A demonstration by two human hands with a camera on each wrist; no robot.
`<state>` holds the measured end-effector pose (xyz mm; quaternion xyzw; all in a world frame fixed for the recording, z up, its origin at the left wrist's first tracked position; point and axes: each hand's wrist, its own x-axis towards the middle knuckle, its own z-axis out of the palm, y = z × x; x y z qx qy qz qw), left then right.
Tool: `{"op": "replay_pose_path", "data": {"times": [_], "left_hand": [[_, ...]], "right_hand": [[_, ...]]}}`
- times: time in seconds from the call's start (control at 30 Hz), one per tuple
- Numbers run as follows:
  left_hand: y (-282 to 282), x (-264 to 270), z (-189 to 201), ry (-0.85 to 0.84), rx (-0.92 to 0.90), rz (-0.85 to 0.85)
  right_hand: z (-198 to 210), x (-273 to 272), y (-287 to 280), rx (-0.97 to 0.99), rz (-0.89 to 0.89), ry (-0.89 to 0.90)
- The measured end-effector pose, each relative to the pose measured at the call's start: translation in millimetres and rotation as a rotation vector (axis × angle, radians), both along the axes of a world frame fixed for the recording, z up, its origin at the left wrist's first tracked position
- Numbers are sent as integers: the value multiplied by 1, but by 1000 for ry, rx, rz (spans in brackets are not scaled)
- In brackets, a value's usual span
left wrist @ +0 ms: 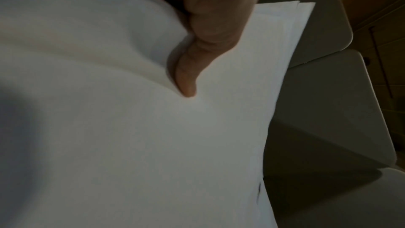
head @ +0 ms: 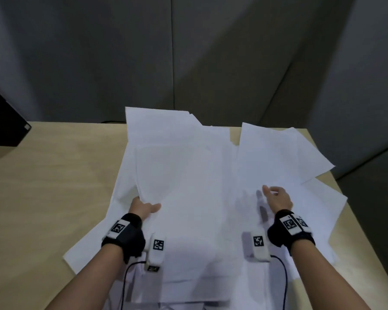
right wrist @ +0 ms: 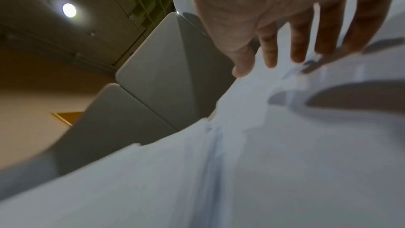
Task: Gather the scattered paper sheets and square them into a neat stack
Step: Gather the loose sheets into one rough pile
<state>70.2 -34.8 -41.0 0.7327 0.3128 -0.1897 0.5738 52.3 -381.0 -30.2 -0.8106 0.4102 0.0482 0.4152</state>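
Several white paper sheets lie overlapping and askew across the middle and right of a light wooden table. My left hand grips the near left corner of a lifted bundle of sheets, thumb on top and fingers hidden underneath. My right hand hovers just above the right-hand sheets with its fingers straight and spread, holding nothing. The far edges of the sheets show fanned and uneven in the right wrist view.
Grey partition panels stand behind the table's far edge. A dark object sits at the far left corner. Some sheets hang over the table's right edge and the near edge. Bare tabletop shows on the left.
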Motion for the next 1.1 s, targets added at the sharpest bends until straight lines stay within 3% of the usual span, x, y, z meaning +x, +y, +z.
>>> {"op": "replay_pose_path", "data": {"times": [0.07, 0.2, 0.3, 0.37, 0.5, 0.6, 0.7, 0.8, 0.97, 1.1], "left_hand": [[25, 2, 0, -18, 61, 45], [55, 3, -15, 4, 99, 84], [54, -1, -23, 26, 100, 57], [48, -1, -25, 16, 112, 55], [36, -1, -29, 16, 69, 12], [34, 1, -28, 16, 81, -2], [46, 6, -26, -2, 158, 17], [55, 8, -23, 2, 179, 62], [56, 8, -24, 26, 162, 49], [56, 7, -21, 36, 172, 28]], "right_hand": [[3, -8, -24, -211, -17, 188], [12, -22, -42, -227, -158, 375], [11, -19, -43, -102, -235, 291], [6, -18, -39, -65, -175, 245], [-3, -28, -27, -113, -7, 193], [1, -41, -37, -107, -61, 78], [8, -54, -49, -204, -110, 55], [13, -63, -39, -397, -45, 136], [6, -77, 26, -98, 181, 264], [4, -77, 44, 29, 72, 110]]}}
